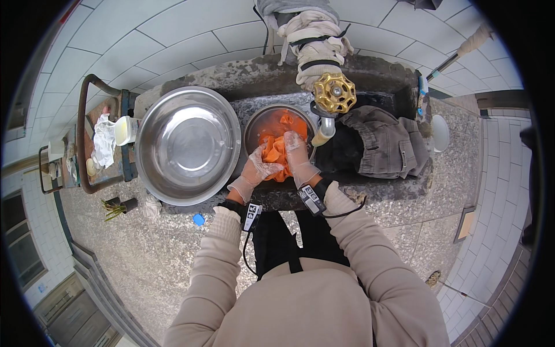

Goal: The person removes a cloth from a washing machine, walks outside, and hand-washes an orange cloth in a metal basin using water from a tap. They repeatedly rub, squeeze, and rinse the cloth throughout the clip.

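An orange cloth (275,153) lies bunched in a small metal basin (251,128), which stands in a dark stone sink (376,185). From the near left, my left hand (258,171) grips a fold of the cloth. My right hand (299,161) closes on the cloth's right side, close to the basin's edge. Clear plastic gloves cover both hands. Part of the cloth is spread in the basin beyond my fingers, and my hands hide some of the near rim. Just right of the basin hangs the tap spout (325,130).
A large, shiny metal basin (155,147) rests left of the sink. Above the spout sits a brass tap wheel (335,93) on a cloth-wrapped pipe (315,43). Grey-brown trousers (384,144) lie in the sink's right side. A rusty metal frame (85,133) stands far left.
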Available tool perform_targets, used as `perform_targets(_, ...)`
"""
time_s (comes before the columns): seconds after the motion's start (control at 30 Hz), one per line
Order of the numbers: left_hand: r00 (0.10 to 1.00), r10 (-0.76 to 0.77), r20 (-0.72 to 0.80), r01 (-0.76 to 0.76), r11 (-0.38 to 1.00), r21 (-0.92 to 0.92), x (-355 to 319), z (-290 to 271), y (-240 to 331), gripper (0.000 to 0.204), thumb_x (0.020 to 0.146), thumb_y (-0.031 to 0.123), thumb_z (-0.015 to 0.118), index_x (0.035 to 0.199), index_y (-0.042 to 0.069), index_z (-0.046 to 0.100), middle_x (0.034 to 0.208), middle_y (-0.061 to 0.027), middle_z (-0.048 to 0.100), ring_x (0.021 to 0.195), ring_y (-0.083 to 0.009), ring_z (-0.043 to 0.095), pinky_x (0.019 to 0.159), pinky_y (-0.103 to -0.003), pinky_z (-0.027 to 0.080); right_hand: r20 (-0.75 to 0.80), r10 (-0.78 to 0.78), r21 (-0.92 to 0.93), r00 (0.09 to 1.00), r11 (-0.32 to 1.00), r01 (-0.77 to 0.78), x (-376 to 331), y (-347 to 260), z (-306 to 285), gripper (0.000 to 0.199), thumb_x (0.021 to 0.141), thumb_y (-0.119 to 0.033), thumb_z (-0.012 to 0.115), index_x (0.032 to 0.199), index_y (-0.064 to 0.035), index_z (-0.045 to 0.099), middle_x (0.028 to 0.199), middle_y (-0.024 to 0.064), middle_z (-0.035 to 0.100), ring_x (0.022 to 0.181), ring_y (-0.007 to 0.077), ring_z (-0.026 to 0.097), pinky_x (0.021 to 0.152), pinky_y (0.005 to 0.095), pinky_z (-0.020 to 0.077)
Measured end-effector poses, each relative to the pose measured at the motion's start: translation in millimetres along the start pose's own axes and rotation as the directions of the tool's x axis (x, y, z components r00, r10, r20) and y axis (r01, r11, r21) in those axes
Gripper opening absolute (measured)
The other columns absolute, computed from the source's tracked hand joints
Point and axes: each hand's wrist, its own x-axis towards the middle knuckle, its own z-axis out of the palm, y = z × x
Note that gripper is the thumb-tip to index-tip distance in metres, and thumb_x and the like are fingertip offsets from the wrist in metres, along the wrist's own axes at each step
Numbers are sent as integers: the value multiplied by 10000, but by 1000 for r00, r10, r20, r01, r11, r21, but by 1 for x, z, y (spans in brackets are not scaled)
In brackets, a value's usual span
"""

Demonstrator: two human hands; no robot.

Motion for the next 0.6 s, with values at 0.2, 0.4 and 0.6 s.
perform_targets(0.2, 981, 127, -143, -92, 969, 229, -1, 10, -7, 423, 722, 277, 708, 1016, 7, 567, 1070, -140, 558, 959, -217, 553, 799, -316, 445, -108, -94, -164, 990, 984, 76, -14, -17, 12, 207, 864, -217, 527, 908, -15, 524, 800, 139, 588, 726, 231, 566, 666, 330, 441)
perform_targets(0.4, 944, -229, -236, -64, 576, -815, -3, 30, 3, 474, 775, 149, 587, 1207, 6, 456, 1136, -121, 534, 1024, -268, 528, 882, -330, 430, -99, -87, -252, 991, 966, 59, -1, -16, 5, 188, 845, -200, 551, 874, -18, 515, 738, 144, 565, 676, 265, 555, 626, 353, 429)
perform_targets(0.6, 927, -374, 22, 75, 127, -989, 7, 36, 11, 238, 843, 219, 515, 1004, 45, 543, 917, -62, 577, 845, -189, 563, 751, -295, 456, -5, -179, -455, 984, 876, 157, -25, -32, 16, 176, 798, -223, 609, 776, -73, 519, 622, 136, 534, 590, 330, 542, 559, 389, 421)
